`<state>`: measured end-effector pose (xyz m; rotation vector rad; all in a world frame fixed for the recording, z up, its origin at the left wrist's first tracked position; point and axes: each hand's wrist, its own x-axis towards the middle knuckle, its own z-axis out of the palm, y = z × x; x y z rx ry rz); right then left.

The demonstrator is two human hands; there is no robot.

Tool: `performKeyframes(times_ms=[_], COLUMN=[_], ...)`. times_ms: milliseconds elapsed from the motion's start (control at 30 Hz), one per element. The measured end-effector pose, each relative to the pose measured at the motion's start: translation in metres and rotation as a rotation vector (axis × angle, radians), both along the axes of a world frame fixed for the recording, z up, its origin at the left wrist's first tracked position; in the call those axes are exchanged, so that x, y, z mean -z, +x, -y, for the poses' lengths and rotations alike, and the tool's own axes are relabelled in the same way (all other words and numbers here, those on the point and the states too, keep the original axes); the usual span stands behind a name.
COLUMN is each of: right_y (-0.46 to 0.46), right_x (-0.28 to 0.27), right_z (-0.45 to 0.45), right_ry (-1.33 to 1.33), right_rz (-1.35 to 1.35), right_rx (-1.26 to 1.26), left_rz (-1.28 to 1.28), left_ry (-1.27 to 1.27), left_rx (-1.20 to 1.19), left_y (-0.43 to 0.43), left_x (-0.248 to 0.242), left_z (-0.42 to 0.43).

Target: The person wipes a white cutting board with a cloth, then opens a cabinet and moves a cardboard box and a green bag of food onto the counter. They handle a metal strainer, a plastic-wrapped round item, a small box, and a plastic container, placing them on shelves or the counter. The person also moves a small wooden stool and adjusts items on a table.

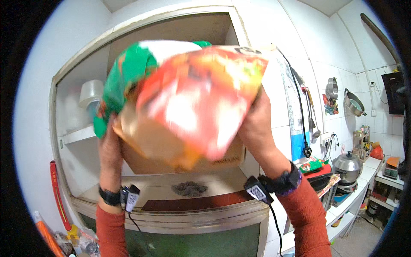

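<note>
Both my hands are raised in front of a white-framed wall cupboard point(146, 210). Between them is a motion-blurred bundle. On its near side is a red printed package point(199, 99) with a tan, orange-edged part below. A green and white plastic bag point(128, 72) lies behind it at the upper left. My left hand point(110, 147) grips the bundle's left side, its fingers partly covered by the bag. My right hand point(258, 115) holds the red package's right edge, fingers hidden behind it. Below and behind shows a cardboard box point(224, 160) bearing writing; whether it is also held I cannot tell.
On the cupboard floor lie a dark grey fibrous clump point(189, 189) and a dark red strip point(199, 201). A whitish plastic container point(91, 93) stands on the left shelf point(80, 133). To the right, a black plug cord point(301, 112) hangs near a steel pot point(347, 168).
</note>
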<state>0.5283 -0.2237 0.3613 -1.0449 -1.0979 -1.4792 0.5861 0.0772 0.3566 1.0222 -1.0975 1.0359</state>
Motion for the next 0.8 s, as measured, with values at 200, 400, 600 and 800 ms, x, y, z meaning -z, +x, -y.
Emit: performKeyframes(times_ms=[200, 400, 600, 800], right_y=[-0.024, -0.055, -0.110, -0.137], right_x=[0.037, 0.057, 0.124, 0.204], right_z=[0.013, 0.030, 0.032, 0.006], right_ry=[-0.114, -0.054, 0.080, 0.378], right_rz=[-0.141, -0.215, -0.332, -0.437], right_rx=[-0.125, -0.161, 0.103, 0.218], left_rz=[-0.122, -0.047, -0.209, -0.381], left_ry=[-0.084, -0.001, 0.090, 0.215], left_rx=[0.161, 0.232, 0.273, 0.239], left_y=[-0.022, -0.077, -0.097, -0.099], left_x=[0.057, 0.075, 0.142, 0.187], left_z=[0.033, 0.069, 0.048, 0.023])
